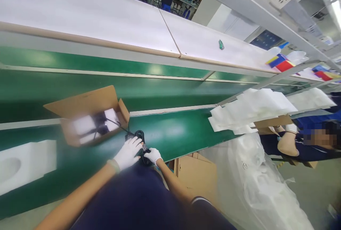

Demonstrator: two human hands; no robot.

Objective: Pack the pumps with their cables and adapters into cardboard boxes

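Note:
A coiled black cable (140,135) lies at the near edge of the green work surface. My left hand (128,153), in a white glove, reaches onto its left side, with the fingers bent over it and a dark block beside it. From the right, my right hand (153,155), also gloved, pinches the lower part of the coil. Part of the bundle is hidden by both hands. A black lead runs from it into an open cardboard box (85,99) on the left. Inside the box, white foam pieces (84,125) flank a dark object that I cannot make out.
A white foam sheet (29,162) lies at left. Stacked white sheets (250,109) stand at right, above a large clear plastic bag (255,169). Flattened cardboard (197,173) leans below the edge. A white shelf (106,13) runs behind; another person (289,143) is at far right.

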